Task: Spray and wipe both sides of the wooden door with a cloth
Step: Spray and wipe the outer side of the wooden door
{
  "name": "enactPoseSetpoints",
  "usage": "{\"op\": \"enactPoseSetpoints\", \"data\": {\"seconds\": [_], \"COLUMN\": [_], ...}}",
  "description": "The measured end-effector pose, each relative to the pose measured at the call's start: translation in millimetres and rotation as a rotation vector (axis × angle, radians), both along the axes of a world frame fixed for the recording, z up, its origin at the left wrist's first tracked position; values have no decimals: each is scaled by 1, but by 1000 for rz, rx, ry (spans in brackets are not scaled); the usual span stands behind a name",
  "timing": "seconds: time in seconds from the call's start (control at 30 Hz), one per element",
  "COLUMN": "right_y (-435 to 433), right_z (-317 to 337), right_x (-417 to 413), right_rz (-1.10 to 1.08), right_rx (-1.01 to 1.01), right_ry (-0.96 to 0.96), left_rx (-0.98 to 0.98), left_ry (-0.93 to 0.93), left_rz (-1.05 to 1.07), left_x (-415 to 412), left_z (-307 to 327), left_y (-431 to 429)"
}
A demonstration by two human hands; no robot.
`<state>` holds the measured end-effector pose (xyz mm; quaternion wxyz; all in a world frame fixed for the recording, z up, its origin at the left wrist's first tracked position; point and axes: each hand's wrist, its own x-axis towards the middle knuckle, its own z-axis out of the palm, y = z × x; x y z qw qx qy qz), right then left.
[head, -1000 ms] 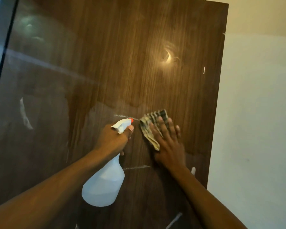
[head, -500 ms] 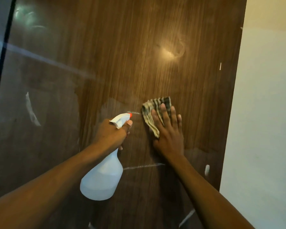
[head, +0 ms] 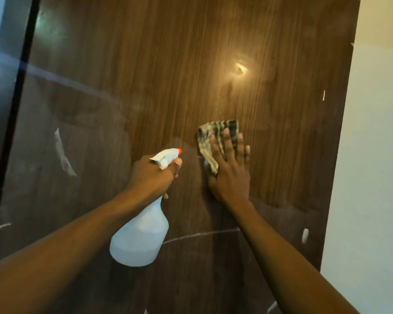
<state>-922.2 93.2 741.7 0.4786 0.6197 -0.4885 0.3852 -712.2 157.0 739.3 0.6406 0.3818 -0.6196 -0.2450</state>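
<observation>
A dark, glossy wooden door fills most of the view. My left hand grips the neck and trigger of a white spray bottle with an orange nozzle tip, held close to the door. Just to its right, my right hand lies flat with straight fingers and presses a checked cloth against the wood. Part of the cloth is hidden under the palm. A damp, duller patch spreads across the door's lower half.
A pale wall borders the door's right edge. A dark vertical frame strip runs down the left. White scuff marks and a lamp's glare show on the door's surface.
My right hand has slid the cloth up the door a little. My left hand and the bottle have risen with it, and the view has shifted left.
</observation>
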Motion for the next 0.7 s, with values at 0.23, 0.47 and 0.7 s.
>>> {"op": "enactPoseSetpoints", "data": {"seconds": [0.23, 0.47, 0.7], "right_y": [12, -7, 0], "right_z": [-46, 5, -69], "right_x": [-40, 54, 30], "right_rz": [-92, 0, -86], "right_rx": [-14, -27, -24], "right_ry": [-105, -194, 32], "left_rx": [71, 131, 33], "left_ry": [8, 54, -26], "left_rz": [-83, -140, -42], "left_x": [24, 54, 87], "left_z": [-2, 2, -8], "left_y": [3, -3, -3]}}
